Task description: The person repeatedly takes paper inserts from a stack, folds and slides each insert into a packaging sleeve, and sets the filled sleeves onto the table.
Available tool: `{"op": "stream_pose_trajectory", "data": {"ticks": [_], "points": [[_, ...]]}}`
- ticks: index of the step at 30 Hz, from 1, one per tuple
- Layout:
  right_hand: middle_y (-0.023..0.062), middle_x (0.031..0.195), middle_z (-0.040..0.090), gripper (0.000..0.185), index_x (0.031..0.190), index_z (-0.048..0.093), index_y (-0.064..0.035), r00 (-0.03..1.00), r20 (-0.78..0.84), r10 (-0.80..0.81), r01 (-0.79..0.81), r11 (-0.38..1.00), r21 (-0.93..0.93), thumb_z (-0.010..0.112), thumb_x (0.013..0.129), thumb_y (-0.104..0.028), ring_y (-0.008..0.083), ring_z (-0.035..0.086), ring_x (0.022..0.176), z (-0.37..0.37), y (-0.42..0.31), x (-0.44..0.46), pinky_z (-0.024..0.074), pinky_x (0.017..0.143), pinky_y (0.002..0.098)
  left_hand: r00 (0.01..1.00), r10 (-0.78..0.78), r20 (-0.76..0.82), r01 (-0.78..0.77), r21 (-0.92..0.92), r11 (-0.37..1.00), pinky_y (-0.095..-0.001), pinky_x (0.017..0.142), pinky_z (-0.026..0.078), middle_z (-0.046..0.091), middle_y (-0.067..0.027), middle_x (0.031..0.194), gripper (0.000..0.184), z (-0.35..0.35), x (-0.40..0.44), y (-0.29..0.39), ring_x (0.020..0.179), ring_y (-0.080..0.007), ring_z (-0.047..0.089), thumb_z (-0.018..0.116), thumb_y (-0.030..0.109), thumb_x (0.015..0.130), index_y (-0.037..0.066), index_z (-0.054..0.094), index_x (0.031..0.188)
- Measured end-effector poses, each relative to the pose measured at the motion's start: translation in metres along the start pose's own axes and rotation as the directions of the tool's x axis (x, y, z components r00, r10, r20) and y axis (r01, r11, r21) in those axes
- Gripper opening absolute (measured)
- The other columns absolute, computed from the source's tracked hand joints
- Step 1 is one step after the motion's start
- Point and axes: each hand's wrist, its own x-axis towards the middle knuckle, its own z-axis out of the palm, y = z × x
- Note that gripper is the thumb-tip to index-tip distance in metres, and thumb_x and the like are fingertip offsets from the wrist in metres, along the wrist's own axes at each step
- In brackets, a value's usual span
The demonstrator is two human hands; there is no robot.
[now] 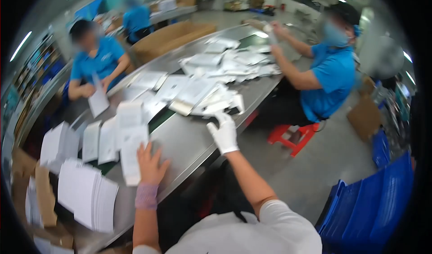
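My left hand, bare and with a purple band at the wrist, lies with its fingers spread at the edge of a long white printed sheet. A white glove covers my right hand. Its fingers stretch out toward the near end of a loose heap of white printed paper pieces, and its thumb stands apart. Whether the gloved fingertips touch the heap I cannot tell. More flat white pieces lie in overlapping rows left of my left hand.
Thick white paper stacks stand at the left on the metal table. Two co-workers in blue sit across and at the right, handling paper. A red stool, blue bins and cardboard surround the table.
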Motion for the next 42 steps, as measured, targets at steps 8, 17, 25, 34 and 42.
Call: {"op": "stream_pose_trajectory", "data": {"ticks": [8, 17, 25, 34, 42], "points": [[0.0240, 0.117, 0.058, 0.064, 0.135, 0.046, -0.0049, 0.885, 0.167, 0.434, -0.420, 0.901, -0.112, 0.069, 0.082, -0.033, 0.0402, 0.063, 0.102, -0.013, 0.016, 0.045, 0.0503, 0.089, 0.0458, 0.998, -0.063, 0.021, 0.063, -0.007, 0.998, -0.0607, 0.114, 0.015, 0.044, -0.0204, 0.142, 0.031, -0.003, 0.003, 0.008, 0.138, -0.0474, 0.028, 0.068, 0.017, 0.082, 0.006, 0.065, 0.110], [0.0125, 0.081, 0.062, 0.081, 0.140, 0.025, 0.0042, 0.721, 0.491, 0.489, -0.690, 0.436, 0.578, 0.072, 0.074, -0.002, 0.0165, 0.058, 0.057, 0.059, 0.045, 0.059, 0.0479, 0.049, 0.0309, 0.998, -0.067, 0.000, 0.067, -0.052, 0.996, -0.0612, 0.114, 0.015, 0.047, -0.0199, 0.138, 0.025, 0.000, 0.001, 0.003, 0.138, -0.0470, 0.029, 0.066, 0.015, 0.083, 0.005, 0.066, 0.106], [0.0124, 0.084, 0.063, 0.100, 0.154, 0.004, -0.0040, 0.738, 0.338, 0.584, -0.658, 0.514, 0.550, 0.065, 0.075, 0.004, 0.0155, 0.056, 0.056, 0.061, 0.017, 0.052, 0.0470, 0.048, 0.0308, 0.999, -0.027, -0.023, 0.024, -0.087, 0.996, -0.0599, 0.114, 0.018, 0.050, -0.0177, 0.135, 0.021, 0.000, 0.002, 0.007, 0.136, -0.0455, 0.033, 0.065, 0.013, 0.084, 0.006, 0.066, 0.104], [0.0144, 0.081, 0.064, 0.066, 0.138, 0.044, -0.0003, 0.817, 0.319, 0.480, -0.576, 0.657, 0.487, 0.059, 0.074, -0.004, 0.0205, 0.061, 0.059, 0.027, 0.048, 0.066, 0.0480, 0.051, 0.0330, 0.996, -0.029, -0.089, 0.018, -0.117, 0.993, -0.0586, 0.113, 0.023, 0.053, -0.0180, 0.130, 0.016, -0.001, 0.002, 0.007, 0.134, -0.0451, 0.037, 0.064, 0.009, 0.084, 0.004, 0.067, 0.100], [0.0053, 0.070, 0.058, 0.072, 0.145, 0.037, -0.0006, 0.714, 0.552, 0.430, -0.700, 0.417, 0.580, 0.060, 0.077, -0.003, 0.0110, 0.048, 0.046, -0.054, 0.009, 0.022, 0.0355, 0.041, 0.0252, 0.990, 0.015, -0.143, -0.037, -0.154, 0.987, -0.0578, 0.110, 0.029, 0.054, -0.0200, 0.127, 0.015, -0.002, 0.005, 0.017, 0.131, -0.0466, 0.040, 0.061, 0.005, 0.086, 0.002, 0.066, 0.100]]}}
